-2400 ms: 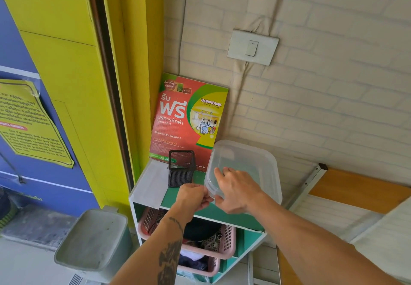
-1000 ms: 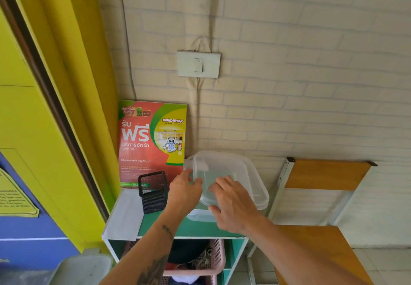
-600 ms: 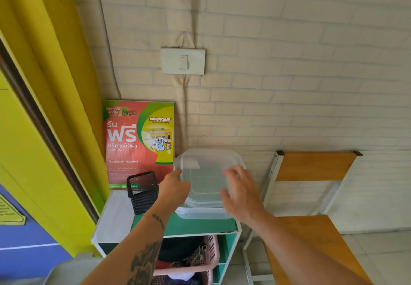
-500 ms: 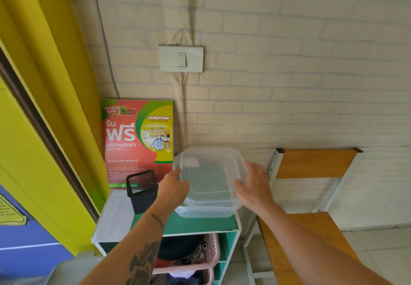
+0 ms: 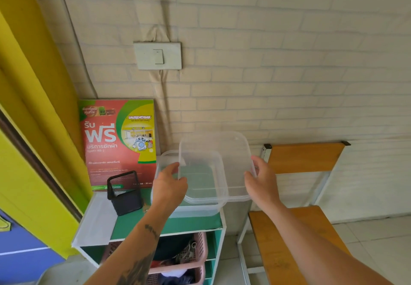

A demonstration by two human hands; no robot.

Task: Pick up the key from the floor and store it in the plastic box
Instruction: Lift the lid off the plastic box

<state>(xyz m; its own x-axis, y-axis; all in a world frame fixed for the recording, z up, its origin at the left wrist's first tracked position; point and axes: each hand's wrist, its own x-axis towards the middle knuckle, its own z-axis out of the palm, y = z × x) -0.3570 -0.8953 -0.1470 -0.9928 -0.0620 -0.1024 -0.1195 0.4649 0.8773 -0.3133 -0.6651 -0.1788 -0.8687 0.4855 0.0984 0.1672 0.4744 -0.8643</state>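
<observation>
The clear plastic box (image 5: 195,212) stands on the green top of a small shelf unit (image 5: 133,224). Its clear lid (image 5: 233,162) is off the box, raised and tilted, and hangs partly out to the right of it. My left hand (image 5: 170,186) pinches the lid's left edge; my right hand (image 5: 263,184) grips its right edge. A small brassy thing (image 5: 145,207), perhaps the key, lies on the shelf top between the mesh cup and the box, mostly hidden by my left wrist.
A black mesh cup (image 5: 124,193) stands left of the box, in front of a red and green poster (image 5: 120,142) leaning on the brick wall. Pink baskets (image 5: 195,255) fill the shelves below. A wooden chair (image 5: 304,158) stands to the right, a yellow door frame (image 5: 33,129) to the left.
My right hand moved from the lid's top to its right edge. Both hands then lifted the lid off the box and shifted it to the right.
</observation>
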